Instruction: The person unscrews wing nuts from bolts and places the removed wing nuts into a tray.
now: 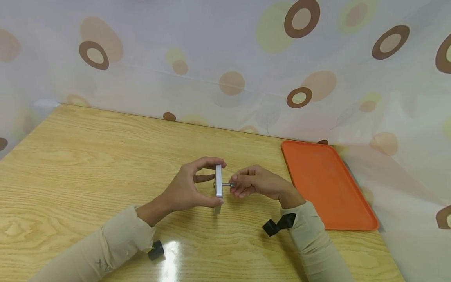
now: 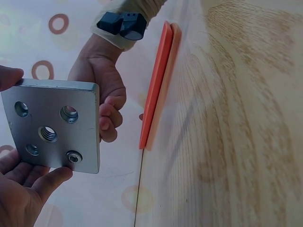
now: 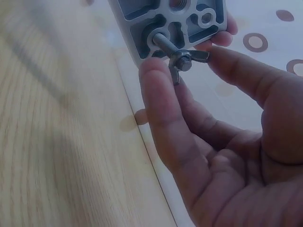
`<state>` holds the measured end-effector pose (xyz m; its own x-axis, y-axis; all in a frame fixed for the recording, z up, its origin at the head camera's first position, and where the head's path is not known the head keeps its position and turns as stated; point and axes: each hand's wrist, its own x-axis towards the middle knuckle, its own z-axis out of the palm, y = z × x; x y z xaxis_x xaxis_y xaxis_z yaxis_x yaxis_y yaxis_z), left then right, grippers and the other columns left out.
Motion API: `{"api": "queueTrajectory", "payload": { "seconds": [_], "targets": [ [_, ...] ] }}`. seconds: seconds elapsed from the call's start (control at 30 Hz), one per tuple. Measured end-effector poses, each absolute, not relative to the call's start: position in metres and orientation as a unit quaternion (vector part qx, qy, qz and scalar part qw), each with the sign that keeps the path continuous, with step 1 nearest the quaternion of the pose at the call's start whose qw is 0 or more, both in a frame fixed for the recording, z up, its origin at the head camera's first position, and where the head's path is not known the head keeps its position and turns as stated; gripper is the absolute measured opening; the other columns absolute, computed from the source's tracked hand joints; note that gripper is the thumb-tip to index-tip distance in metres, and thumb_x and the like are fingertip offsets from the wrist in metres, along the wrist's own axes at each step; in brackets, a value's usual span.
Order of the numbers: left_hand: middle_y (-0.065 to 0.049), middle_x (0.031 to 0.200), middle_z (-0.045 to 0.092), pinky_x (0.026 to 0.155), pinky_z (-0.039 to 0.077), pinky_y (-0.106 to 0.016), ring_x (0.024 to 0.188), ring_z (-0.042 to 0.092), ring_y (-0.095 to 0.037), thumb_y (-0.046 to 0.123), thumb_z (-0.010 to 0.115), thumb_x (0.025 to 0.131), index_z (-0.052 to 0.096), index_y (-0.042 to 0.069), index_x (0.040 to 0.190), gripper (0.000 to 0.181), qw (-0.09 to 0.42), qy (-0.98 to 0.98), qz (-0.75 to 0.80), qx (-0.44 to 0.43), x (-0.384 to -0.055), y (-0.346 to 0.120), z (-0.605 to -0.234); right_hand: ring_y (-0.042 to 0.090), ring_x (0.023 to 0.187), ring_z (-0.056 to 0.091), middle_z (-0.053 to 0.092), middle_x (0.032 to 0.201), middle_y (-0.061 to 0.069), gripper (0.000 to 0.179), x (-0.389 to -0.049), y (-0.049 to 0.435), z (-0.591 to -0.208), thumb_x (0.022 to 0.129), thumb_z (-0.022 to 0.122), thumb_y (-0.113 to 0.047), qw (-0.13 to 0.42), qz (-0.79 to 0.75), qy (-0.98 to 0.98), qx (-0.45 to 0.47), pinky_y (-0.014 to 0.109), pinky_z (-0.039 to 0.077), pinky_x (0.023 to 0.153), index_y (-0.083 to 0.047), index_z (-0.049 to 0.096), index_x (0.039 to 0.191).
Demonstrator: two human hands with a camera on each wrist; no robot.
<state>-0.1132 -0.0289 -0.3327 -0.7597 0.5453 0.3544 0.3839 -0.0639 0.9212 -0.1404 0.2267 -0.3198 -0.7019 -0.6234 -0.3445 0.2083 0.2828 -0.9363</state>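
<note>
My left hand grips a square silver metal plate by its edges, thumb on one side and fingers on the other. Several holes pierce the plate, the middle one threaded. A bolt sits in one corner hole, its socket head on the smooth face. On the ribbed back, the bolt's threaded shank sticks out, with a wing nut near its end. The thumb and fingers of my right hand are at the wing nut, the thumb touching one wing.
An orange tray lies on the right of the wooden table. Behind the table hangs a pale sheet patterned with circles. Black wrist cameras are strapped to both forearms.
</note>
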Motion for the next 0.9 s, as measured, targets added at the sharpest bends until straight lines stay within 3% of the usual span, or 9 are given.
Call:
{"api": "queueTrajectory", "payload": {
  "seconds": [0.6, 0.77, 0.9],
  "targets": [
    [-0.012, 0.139, 0.058, 0.106, 0.055, -0.044, 0.131, 0.053, -0.029, 0.002, 0.086, 0.070, 0.053, 0.004, 0.137, 0.074, 0.066, 0.685, 0.642, 0.337, -0.1128, -0.0286, -0.3323, 0.008, 0.089, 0.071, 0.074, 0.094, -0.006, 0.033, -0.1417, 0.2320, -0.3243, 0.091, 0.064, 0.001, 0.352, -0.597, 0.690, -0.207, 0.026, 0.062, 0.086, 0.010, 0.054, 0.121],
    [-0.013, 0.138, 0.058, 0.106, 0.054, -0.046, 0.131, 0.053, -0.029, 0.002, 0.086, 0.070, 0.053, 0.005, 0.137, 0.074, 0.064, 0.683, 0.645, 0.337, -0.1128, -0.0290, -0.3326, 0.009, 0.090, 0.071, 0.073, 0.096, -0.006, 0.038, -0.1417, 0.2308, -0.3235, 0.092, 0.066, -0.002, 0.344, -0.584, 0.705, -0.207, 0.028, 0.062, 0.086, 0.014, 0.052, 0.123],
    [-0.013, 0.138, 0.058, 0.106, 0.054, -0.045, 0.130, 0.053, -0.029, 0.002, 0.086, 0.070, 0.053, 0.004, 0.137, 0.075, 0.061, 0.683, 0.645, 0.337, -0.1132, -0.0289, -0.3329, 0.011, 0.093, 0.071, 0.071, 0.098, -0.005, 0.049, -0.1415, 0.2292, -0.3208, 0.101, 0.059, -0.021, 0.340, -0.566, 0.730, -0.175, 0.033, 0.062, 0.090, 0.017, 0.047, 0.128]
  ]
}}
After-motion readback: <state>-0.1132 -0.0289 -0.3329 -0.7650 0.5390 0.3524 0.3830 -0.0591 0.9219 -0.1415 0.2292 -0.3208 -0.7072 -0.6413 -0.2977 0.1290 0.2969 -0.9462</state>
